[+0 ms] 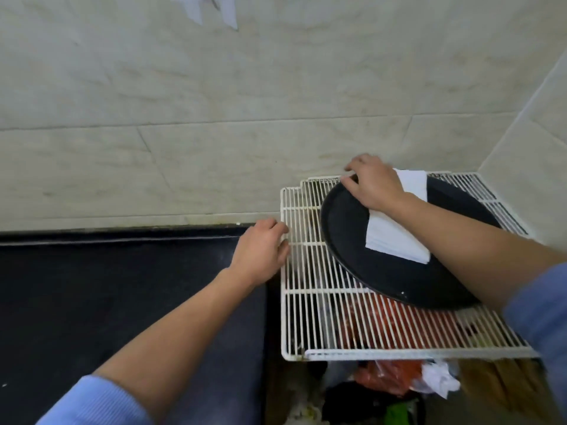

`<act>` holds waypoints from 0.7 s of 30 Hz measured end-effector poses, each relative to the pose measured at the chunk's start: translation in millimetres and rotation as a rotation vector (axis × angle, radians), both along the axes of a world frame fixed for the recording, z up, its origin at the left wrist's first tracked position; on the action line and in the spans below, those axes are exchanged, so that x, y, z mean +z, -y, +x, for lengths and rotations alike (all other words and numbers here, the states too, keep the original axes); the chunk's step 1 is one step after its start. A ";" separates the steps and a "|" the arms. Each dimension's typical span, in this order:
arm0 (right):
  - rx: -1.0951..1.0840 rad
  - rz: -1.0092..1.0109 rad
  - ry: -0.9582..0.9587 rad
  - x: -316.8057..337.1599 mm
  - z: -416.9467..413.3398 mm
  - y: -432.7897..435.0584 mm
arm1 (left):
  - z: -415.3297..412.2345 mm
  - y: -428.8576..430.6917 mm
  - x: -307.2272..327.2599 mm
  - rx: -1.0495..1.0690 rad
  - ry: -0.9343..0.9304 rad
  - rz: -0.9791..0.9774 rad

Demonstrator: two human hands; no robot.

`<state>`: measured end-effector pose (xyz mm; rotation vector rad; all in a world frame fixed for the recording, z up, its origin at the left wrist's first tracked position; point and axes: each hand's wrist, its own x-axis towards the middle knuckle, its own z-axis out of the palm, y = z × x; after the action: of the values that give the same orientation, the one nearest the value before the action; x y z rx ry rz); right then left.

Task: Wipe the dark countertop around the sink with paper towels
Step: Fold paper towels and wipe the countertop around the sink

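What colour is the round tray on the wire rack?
The round tray is black, clearest in the head view; the wire rack is white.

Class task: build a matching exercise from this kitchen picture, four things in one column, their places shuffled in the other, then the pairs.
1 paper towels
2 black tray
3 left hand
4 right hand

A on the wire rack
B at the rack's left edge
C on the tray
D at the tray's far rim

Pairs: 1-C, 2-A, 3-B, 4-D
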<state>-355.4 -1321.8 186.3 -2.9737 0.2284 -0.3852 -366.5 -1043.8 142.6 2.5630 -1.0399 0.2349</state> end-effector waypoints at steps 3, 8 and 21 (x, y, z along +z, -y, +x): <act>0.114 0.018 0.032 3.1 6.5 -83.2 | -2.6 -85.5 -6.8 0.150 -0.069 0.071; 0.301 0.044 0.024 -10.6 4.5 -257.6 | -33.5 -260.5 -15.5 0.359 -0.137 0.202; 0.820 -0.010 -0.107 -36.4 -7.7 -677.0 | -146.1 -646.7 -13.9 0.935 -0.218 0.261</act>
<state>-363.1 -644.7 149.9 -2.7747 -0.9458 -0.1157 -512.6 -397.2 128.7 3.0339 0.2799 0.0421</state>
